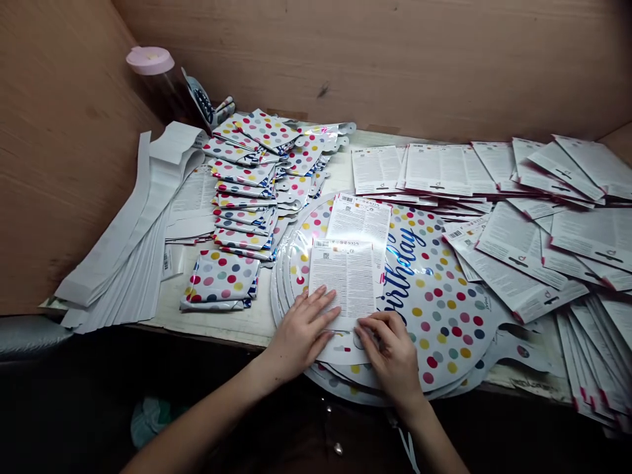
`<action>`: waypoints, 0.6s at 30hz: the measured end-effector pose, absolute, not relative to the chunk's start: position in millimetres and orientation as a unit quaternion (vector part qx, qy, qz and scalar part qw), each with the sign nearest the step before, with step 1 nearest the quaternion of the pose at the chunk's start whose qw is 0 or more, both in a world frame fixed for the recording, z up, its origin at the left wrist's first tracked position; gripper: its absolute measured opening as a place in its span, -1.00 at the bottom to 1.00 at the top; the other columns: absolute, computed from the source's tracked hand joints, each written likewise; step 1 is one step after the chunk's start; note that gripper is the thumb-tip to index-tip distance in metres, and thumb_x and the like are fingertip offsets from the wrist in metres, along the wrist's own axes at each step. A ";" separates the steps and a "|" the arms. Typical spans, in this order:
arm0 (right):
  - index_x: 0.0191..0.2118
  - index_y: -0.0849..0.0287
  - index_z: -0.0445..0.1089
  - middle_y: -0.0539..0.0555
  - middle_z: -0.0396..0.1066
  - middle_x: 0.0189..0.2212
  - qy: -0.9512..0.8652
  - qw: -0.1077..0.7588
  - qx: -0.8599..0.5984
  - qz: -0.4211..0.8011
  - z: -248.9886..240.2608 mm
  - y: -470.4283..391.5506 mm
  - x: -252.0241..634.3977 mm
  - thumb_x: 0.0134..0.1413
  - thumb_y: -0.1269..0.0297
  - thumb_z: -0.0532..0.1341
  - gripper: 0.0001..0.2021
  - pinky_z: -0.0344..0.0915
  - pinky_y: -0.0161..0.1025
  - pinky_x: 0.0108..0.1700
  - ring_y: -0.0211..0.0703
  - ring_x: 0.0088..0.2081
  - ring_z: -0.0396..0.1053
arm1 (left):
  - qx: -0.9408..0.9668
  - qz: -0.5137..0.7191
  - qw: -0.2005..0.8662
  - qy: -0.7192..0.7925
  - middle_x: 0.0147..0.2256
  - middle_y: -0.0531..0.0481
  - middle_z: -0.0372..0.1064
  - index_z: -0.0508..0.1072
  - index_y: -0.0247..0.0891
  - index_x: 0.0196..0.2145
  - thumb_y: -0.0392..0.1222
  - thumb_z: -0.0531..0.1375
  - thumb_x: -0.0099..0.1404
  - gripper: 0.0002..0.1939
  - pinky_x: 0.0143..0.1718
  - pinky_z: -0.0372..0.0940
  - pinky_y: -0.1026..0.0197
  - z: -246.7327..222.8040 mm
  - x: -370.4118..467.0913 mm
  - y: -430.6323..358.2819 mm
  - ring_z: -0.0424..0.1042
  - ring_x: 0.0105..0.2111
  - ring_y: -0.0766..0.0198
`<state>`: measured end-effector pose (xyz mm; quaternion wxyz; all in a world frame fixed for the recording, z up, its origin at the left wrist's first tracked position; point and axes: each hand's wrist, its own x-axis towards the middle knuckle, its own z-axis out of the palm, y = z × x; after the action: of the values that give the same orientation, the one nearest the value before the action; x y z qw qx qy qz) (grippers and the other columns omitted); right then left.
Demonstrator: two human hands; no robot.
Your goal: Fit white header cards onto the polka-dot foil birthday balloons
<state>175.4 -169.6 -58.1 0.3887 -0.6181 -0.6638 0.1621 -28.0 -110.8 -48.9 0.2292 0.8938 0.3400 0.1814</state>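
Note:
A printed paper card (343,280) with dense text lies on a stack of flat round foil balloons (444,316) with coloured dots and blue "birthday" lettering. My left hand (309,322) rests on the card's lower left part, fingers stretched out flat. At the card's lower right edge, the thumb and fingers of my right hand (392,349) are pinched together. A small round pale spot shows by the right fingertips; what they hold, if anything, is hidden. Below the card is a white flap (343,354) with a hanging slot. Another printed card (363,220) lies partly beneath the first.
Folded dotted foil balloons (244,224) are piled to the left. Beyond them lie long white paper strips (128,243) and a bottle with a pink lid (151,60). Many printed packets (523,237) spread across the right side. Brown panels (375,66) wall the table.

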 end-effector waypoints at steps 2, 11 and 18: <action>-0.20 0.18 0.43 0.10 0.30 -0.30 -0.671 0.379 -0.618 0.154 -56.2 -172.1 171.5 0.20 0.43 0.21 -0.92 0.35 -0.10 -0.18 -0.10 -0.22 0.30 | 0.901 0.155 0.217 0.343 0.30 -0.23 0.09 0.23 -0.26 0.23 -0.16 0.10 0.40 -0.53 0.24 0.09 -0.22 -49.3 -32.7 -112.8 0.03 0.31 -0.01; -0.17 0.13 0.47 0.08 0.33 -0.33 -0.647 0.408 -0.633 0.120 -54.7 -180.8 159.1 0.19 0.48 0.21 -0.84 0.34 -0.10 -0.19 -0.10 -0.24 0.31 | 0.895 0.166 0.206 0.358 0.29 -0.25 0.10 0.23 -0.26 0.24 -0.08 0.11 0.38 -0.48 0.22 0.10 -0.19 -57.6 -33.5 -115.9 0.08 0.29 -0.04; -0.21 0.15 0.43 0.08 0.31 -0.33 -0.643 0.408 -0.637 0.120 -55.2 -179.5 159.1 0.19 0.48 0.20 -0.88 0.32 -0.09 -0.18 -0.08 -0.23 0.29 | 0.894 0.167 0.210 0.359 0.28 -0.25 0.13 0.25 -0.26 0.24 -0.06 0.12 0.37 -0.47 0.21 0.11 -0.19 -58.7 -32.7 -114.8 0.11 0.28 -0.06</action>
<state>159.1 -179.5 -55.2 0.4077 -0.6370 -0.6431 0.1198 -32.7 -114.8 -58.7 0.2102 0.8939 0.3592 0.1666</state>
